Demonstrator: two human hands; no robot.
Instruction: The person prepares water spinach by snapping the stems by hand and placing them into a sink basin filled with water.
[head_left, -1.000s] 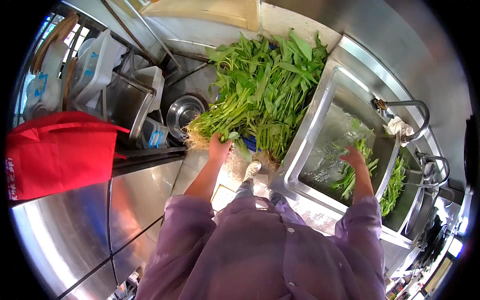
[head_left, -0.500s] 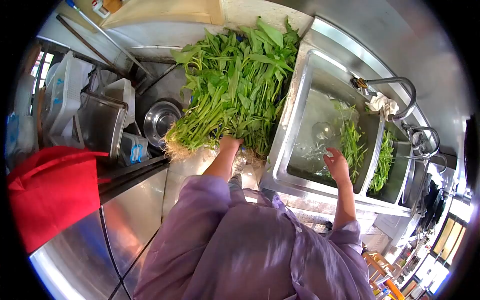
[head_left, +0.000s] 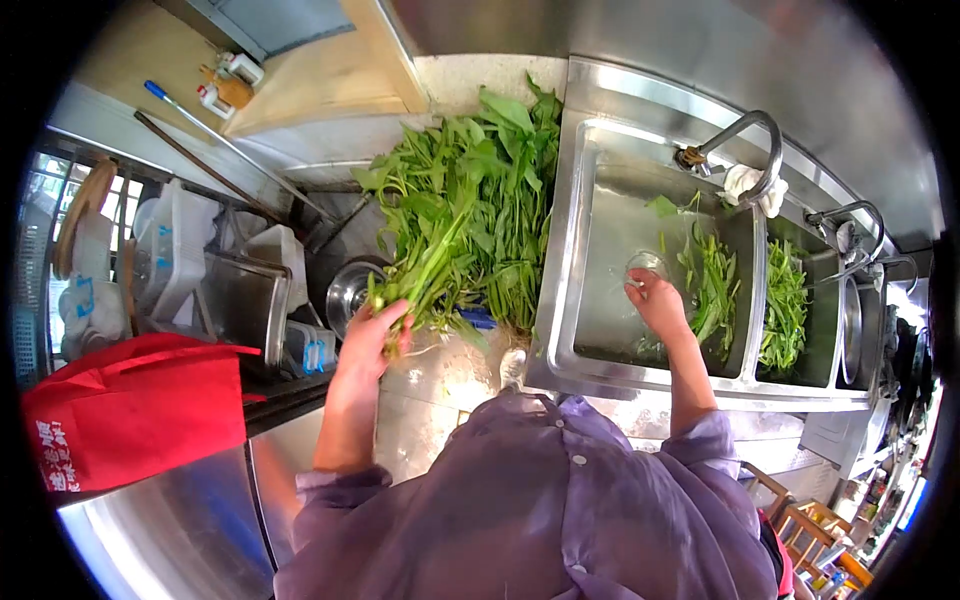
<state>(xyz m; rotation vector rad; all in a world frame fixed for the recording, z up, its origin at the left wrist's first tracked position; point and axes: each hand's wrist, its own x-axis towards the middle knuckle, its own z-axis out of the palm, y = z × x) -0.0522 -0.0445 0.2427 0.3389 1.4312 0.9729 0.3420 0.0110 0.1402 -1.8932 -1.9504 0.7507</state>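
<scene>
My left hand (head_left: 378, 330) is closed round the stem ends of a bunch of leafy greens (head_left: 437, 262), its long stems slanting up and to the right. Just behind it lies a big heap of the same greens (head_left: 515, 190), with pale roots at the near end. Over the water in the large sink basin (head_left: 605, 225), my right hand (head_left: 657, 303) hangs with loosely bent fingers apart, holding nothing that I can see. A ring of disturbed water shows at its fingertips. To its right, cut green pieces (head_left: 715, 290) float along the basin wall.
A second basin holds more greens (head_left: 784, 305). A curved faucet (head_left: 765, 130) with a white cloth (head_left: 752, 188) stands behind the sinks. At left are a red bag (head_left: 140, 410), a metal bowl (head_left: 350, 292), white plastic baskets (head_left: 180, 240) and a long blue-tipped pole (head_left: 215, 135).
My left hand has come away from the heap toward the left, lifting a bunch of greens. My right hand stays over the basin, slightly higher. The view has shifted.
</scene>
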